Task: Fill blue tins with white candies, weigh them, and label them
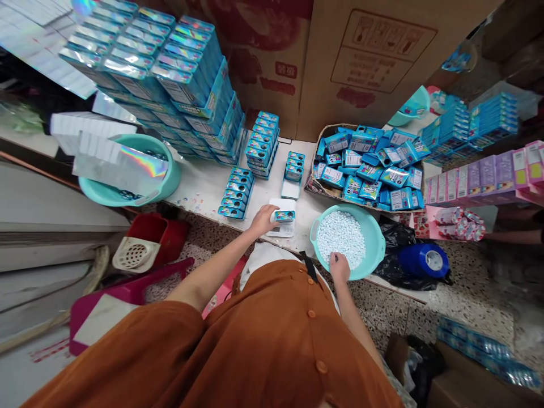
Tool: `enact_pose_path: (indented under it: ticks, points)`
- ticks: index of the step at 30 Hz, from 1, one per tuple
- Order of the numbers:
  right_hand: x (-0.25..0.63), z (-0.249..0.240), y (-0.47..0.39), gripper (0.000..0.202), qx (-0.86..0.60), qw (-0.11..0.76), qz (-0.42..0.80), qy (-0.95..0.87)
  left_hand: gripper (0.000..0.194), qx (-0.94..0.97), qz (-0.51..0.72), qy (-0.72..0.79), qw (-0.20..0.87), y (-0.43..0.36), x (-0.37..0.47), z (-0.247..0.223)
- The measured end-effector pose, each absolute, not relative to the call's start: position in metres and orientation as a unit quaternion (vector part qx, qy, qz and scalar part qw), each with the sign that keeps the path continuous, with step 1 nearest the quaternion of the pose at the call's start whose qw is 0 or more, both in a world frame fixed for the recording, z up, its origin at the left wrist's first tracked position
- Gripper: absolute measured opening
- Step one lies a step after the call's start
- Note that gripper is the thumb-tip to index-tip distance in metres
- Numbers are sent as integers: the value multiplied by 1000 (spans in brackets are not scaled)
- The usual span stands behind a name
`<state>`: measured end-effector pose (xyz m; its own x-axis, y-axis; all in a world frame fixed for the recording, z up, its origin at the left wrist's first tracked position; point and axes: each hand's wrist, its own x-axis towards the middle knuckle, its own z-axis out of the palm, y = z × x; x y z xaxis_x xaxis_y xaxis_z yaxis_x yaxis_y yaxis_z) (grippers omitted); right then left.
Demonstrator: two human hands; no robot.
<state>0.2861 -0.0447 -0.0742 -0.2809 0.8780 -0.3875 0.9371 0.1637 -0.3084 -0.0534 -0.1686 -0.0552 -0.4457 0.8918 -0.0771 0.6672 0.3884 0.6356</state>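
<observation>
One blue tin (284, 216) was in left hand (264, 220), fingers clamped on its left end, one white scale (288, 230) right under it. Right hand (340, 267) was at near side of one teal basin (376, 235), white pellets (340, 229) past fingertips, way too many to count. Couldn't tell if right fingers were together. Three stacked tins (294, 164) sat beyond left fingers, looked like six in row (235, 194) left of them.

This looks like a small packing workshop: tall cartons (382, 62) stand behind a counter (198, 195) crowded with stacked blue packs (199, 99), a box (313, 188) heaped with more, and a basin (376, 241) of white pellets (342, 235).
</observation>
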Motion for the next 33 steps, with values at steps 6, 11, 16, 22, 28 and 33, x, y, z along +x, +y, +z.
enact_pose_path:
  ticks: [6,11,16,22,28,33]
  points:
    - [286,-75,-45,38,597,57,-242,763,35,504,234,804,212,-155,-49,-51]
    - [285,-72,-46,38,600,56,-241,760,36,467,256,831,162,-153,-59,-55]
    - [283,-68,-46,39,601,59,-244,759,35,427,263,849,169,-152,-76,-63]
    - [284,-68,-46,40,596,59,-242,764,69,425,261,846,188,-161,-82,-69]
    - [284,-69,-46,39,600,64,-235,762,72,398,248,861,199,-188,-78,-75]
    - [283,-68,-46,40,602,68,-241,758,69,382,253,864,211,-193,-75,-76]
